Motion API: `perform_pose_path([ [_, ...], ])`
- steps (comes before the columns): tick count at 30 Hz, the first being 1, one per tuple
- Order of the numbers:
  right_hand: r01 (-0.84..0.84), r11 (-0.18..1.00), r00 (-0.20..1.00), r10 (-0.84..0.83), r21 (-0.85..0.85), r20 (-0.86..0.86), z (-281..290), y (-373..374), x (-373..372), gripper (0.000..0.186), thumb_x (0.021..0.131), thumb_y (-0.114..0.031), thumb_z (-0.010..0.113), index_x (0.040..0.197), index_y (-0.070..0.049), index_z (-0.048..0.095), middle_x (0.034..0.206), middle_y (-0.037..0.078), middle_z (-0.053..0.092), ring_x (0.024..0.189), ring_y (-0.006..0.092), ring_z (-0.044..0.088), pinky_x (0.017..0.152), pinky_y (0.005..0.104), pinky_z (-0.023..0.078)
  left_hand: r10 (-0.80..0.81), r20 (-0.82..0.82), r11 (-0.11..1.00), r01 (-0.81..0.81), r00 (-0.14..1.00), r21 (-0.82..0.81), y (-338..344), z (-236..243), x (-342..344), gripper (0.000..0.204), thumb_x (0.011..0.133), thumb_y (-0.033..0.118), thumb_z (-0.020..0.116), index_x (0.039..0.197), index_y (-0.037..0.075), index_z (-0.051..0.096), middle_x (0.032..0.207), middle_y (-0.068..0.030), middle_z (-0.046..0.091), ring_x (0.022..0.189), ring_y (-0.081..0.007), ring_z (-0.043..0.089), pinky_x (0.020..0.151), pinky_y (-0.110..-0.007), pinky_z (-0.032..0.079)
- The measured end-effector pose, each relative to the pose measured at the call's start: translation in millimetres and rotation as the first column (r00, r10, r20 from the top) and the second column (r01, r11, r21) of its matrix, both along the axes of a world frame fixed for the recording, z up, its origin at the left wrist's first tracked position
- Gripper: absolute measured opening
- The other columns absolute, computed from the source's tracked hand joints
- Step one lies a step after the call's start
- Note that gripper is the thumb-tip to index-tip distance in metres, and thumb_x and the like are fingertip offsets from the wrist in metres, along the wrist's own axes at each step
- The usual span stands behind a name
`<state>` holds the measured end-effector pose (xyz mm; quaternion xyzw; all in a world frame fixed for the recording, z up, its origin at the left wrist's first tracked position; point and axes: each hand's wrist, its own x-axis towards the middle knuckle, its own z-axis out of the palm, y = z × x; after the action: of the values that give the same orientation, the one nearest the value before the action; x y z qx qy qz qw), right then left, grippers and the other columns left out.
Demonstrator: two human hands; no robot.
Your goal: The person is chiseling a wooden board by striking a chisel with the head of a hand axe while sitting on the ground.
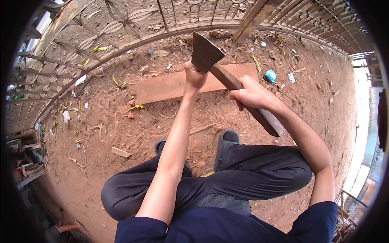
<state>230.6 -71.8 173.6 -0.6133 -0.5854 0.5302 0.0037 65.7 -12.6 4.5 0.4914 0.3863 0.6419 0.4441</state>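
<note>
The right hand (252,95) is closed around the wooden handle (227,77) of an axe (206,53). The left hand (195,76) is curled at the lower edge of the axe head, which covers part of its fingers, so I cannot tell whether it grips the metal. The axe is raised above a flat wooden plank (160,88), slanting, with its dark head toward the fence (174,30) and the handle's end toward the person's knee on the right side. The plank lies on the reddish soil (93,170), in front of the sandals (227,139). Near its right end is a round blue object (270,75) (perhaps a tape measure). A small wood piece (120,152) lies farther left.
</note>
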Motion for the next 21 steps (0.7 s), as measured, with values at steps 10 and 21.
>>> perform_pose_path([
  [10,-0.009,0.999,0.998,0.007,0.045,0.065,0.5,-0.9,-1.6,0.025,0.082,-0.017,0.058,0.077,0.008,0.063,0.063,0.012,0.064,0.056,0.0184,0.064,0.052,0.0351,0.050,-0.028,-0.028,0.995,0.031,0.999,0.099,6.0,-15.9,-3.4,0.014,0.091,0.008,0.065,0.080,0.000,0.071,0.060,0.0057,0.057,0.053,-0.0016,0.049,0.044,-0.023,0.033],
  [21,0.034,0.999,0.999,-0.034,0.031,-0.001,-2.2,-0.7,0.5,0.017,0.081,-0.013,0.061,0.075,0.002,0.056,0.060,0.005,0.057,0.047,0.0133,0.056,0.044,0.0303,0.045,0.026,-0.036,0.996,-0.023,0.999,0.085,4.5,-2.8,1.4,0.016,0.081,0.002,0.072,0.068,0.001,0.062,0.056,0.0066,0.053,0.056,-0.0003,0.045,0.047,-0.024,0.035],
])
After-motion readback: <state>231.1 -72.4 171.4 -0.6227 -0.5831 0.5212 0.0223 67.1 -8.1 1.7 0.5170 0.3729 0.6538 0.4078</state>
